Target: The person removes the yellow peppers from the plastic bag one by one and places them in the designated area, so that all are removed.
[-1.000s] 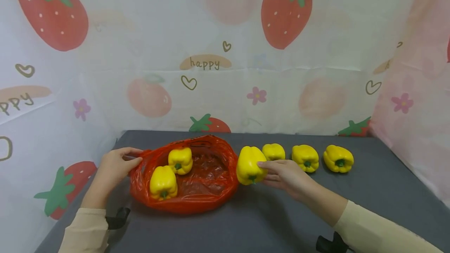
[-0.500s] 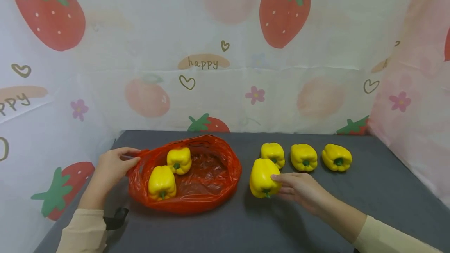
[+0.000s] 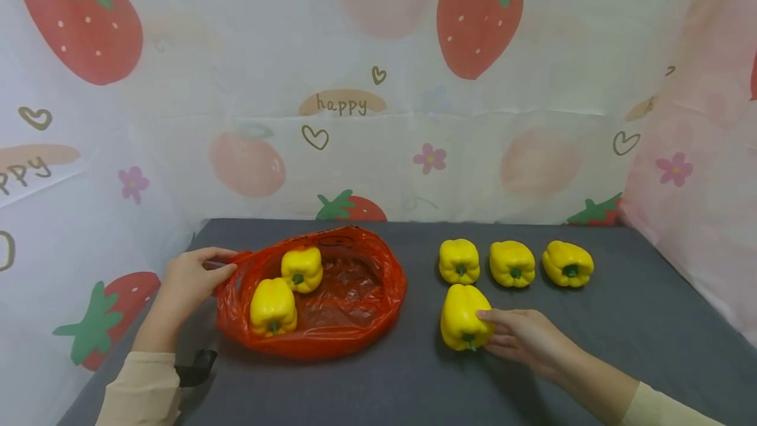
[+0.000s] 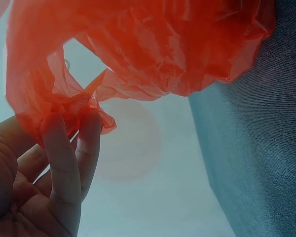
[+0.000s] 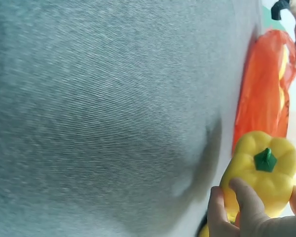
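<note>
My left hand (image 3: 192, 284) pinches the left edge of a red plastic bag (image 3: 331, 344), which lies with its mouth wide open. In the left wrist view, fingertips (image 4: 61, 148) hold a thin fold of the bag. Two yellow bell peppers, one nearer (image 3: 273, 307) and one behind it (image 3: 302, 269), sit in the bag's left part. To the right of the bag, my right hand (image 3: 529, 340) grips another yellow bell pepper (image 3: 464, 314) by its right side. Its green stem (image 5: 265, 160) shows in the right wrist view. A shadow lies on the cloth beneath it.
Three more yellow bell peppers stand in a row behind the held one: left (image 3: 459, 261), middle (image 3: 512, 264) and right (image 3: 568, 264). Dark grey cloth (image 3: 355, 393) covers the table. A strawberry-printed curtain (image 3: 378, 169) hangs along the back and sides.
My right hand has carried the bell pepper away from the bag's right rim, to the right and nearer to me. The left hand keeps its place on the bag.
</note>
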Demonstrator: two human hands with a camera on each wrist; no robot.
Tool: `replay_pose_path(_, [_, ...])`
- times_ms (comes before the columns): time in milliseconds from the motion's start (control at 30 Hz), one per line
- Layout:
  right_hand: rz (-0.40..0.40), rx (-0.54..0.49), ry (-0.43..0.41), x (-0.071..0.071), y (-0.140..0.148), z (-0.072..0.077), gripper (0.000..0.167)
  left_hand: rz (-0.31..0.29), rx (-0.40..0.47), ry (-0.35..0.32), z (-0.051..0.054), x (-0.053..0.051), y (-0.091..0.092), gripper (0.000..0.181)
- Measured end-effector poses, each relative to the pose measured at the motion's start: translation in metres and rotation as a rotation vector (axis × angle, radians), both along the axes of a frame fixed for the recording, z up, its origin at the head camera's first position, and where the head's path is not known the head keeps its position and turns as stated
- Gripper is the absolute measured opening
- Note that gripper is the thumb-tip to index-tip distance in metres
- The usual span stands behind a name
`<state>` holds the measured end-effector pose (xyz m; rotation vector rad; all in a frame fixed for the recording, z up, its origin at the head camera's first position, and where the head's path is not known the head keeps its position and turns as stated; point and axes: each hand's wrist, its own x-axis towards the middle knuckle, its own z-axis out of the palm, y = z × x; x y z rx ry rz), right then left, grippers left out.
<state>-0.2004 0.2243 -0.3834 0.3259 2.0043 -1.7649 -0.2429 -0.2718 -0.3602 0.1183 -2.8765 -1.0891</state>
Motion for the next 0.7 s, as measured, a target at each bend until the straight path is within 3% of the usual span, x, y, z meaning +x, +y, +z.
replay_pose_path(700, [-0.018,-0.02,-0.052,0.006,0.017,-0.011,0.074,-0.009,-0.002,0.006,0.001,0.001,0.002,0.043])
